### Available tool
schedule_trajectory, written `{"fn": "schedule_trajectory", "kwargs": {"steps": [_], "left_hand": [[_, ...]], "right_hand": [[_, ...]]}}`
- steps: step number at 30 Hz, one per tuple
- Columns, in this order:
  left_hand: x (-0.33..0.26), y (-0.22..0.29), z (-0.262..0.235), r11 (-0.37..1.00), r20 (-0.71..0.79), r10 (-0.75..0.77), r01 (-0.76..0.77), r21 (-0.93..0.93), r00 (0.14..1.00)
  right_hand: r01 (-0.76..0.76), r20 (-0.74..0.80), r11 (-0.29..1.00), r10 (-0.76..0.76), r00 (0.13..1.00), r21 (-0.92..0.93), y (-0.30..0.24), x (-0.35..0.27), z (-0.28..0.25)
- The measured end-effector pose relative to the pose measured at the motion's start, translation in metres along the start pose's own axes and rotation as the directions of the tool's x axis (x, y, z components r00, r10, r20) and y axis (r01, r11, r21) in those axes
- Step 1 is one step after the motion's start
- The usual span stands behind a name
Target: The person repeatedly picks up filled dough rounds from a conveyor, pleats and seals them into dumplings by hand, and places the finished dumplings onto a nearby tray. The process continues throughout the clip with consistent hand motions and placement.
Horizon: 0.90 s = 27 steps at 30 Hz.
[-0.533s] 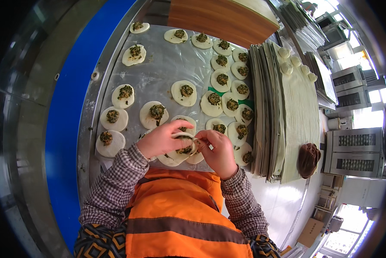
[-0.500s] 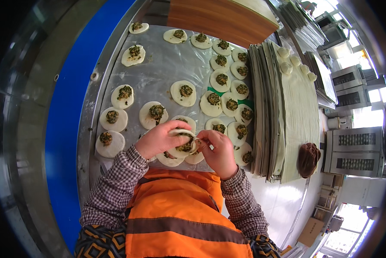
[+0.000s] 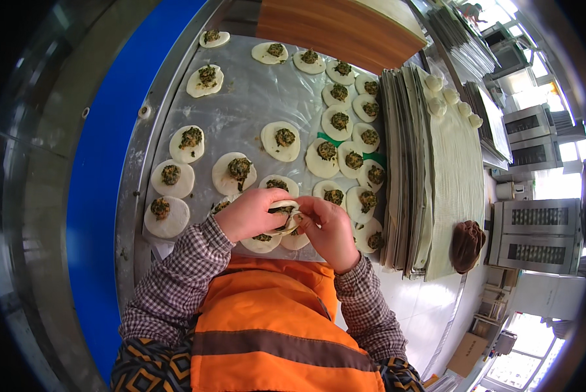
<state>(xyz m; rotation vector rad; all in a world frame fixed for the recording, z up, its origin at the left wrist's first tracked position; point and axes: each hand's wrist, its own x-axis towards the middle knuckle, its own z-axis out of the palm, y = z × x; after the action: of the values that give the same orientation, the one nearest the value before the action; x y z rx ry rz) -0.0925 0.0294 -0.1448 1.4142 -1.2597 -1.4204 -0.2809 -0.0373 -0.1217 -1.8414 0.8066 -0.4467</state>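
Folding a filled dumpling at the steel table

At frame centre, our left hand [image 3: 250,214] and right hand [image 3: 331,227] meet, fingers clamped on one dough round [image 3: 284,213] with green filling, its edge pinched between the fingertips above the metal table [image 3: 250,98]. We judge even, firm pinches along the rim, filling kept inside, would seal best.

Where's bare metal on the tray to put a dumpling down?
Free: the metal tray middle, between the left-hand column of filled dough rounds and the right-hand cluster, plus the strip along the top left. Crowded: the right cluster against the stacked trays, and around both hands, left hand and right hand, pinching one dumpling.
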Motion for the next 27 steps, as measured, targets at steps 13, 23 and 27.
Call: {"fn": "schedule_trajectory", "kwargs": {"steps": [13,23,27], "left_hand": [[0.002,0.004,-0.007,0.997,0.096,-0.063,0.058,0.054,0.993],[0.009,0.001,-0.022,0.994,0.240,0.035,-0.008,-0.112,0.970],[0.007,-0.008,-0.005,0.577,0.027,-0.018,0.032,-0.816,0.999]], "right_hand": [[0.148,-0.036,0.968,-0.158,0.987,-0.204,-0.006,0.000,0.006],[0.031,-0.107,0.998,-0.036,0.994,-0.047,-0.008,-0.002,0.007],[-0.074,-0.197,0.853,0.202,0.959,0.516,-0.007,0.004,0.012]]}}
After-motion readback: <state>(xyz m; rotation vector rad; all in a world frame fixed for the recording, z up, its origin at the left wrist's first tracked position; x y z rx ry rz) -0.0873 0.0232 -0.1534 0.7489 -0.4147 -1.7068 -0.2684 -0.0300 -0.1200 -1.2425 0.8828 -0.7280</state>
